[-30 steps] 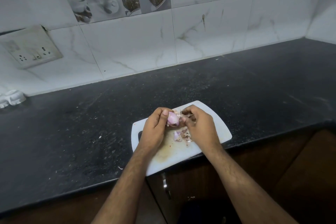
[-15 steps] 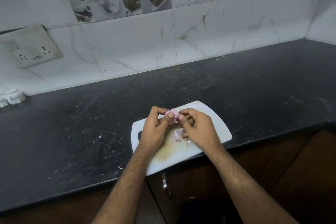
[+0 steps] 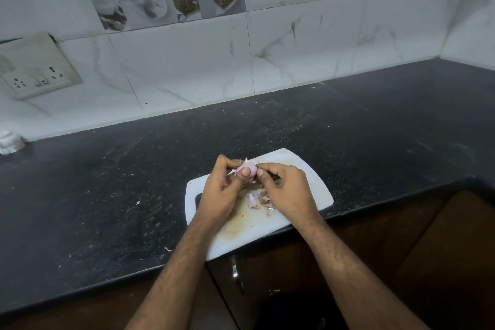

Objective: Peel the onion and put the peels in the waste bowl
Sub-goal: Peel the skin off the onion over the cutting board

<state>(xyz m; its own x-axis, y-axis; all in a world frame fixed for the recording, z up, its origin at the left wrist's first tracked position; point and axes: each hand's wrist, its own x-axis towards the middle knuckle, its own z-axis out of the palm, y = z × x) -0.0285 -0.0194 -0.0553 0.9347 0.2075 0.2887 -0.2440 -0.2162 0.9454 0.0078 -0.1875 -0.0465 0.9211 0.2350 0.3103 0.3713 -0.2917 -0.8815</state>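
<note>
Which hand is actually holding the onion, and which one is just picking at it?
The left hand holds the onion, thumb across its front. The right hand only pinches at its right side.

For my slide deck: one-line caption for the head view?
Both hands, left hand and right hand, peel a small onion above a cutting board.

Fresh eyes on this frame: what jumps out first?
Two bare hands meeting over a white cutting board at the counter's front edge: the left hand grips a small pink onion, the right hand pinches at its side. Loose peels lie on the board below the hands. No waste bowl is in view on the black countertop.
</note>
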